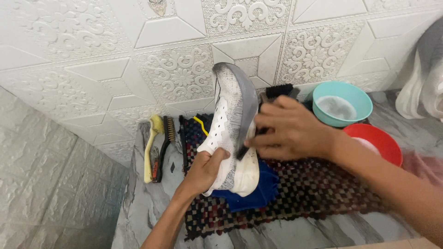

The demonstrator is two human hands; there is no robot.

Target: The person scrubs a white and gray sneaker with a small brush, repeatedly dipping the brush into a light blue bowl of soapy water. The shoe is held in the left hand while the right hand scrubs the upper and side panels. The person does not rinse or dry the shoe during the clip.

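Sneaker scrub beside the teal bowl
Left hand (205,168) grips the sneaker (230,133); right hand (288,131) clutches a black brush (277,92). A slipped elbow could tip the teal bowl (342,103).

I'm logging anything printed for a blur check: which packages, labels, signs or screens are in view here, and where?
None can be seen: no package, sign or screen.
The shoe held by the left hand shows no readable label; the right hand covers part of it.
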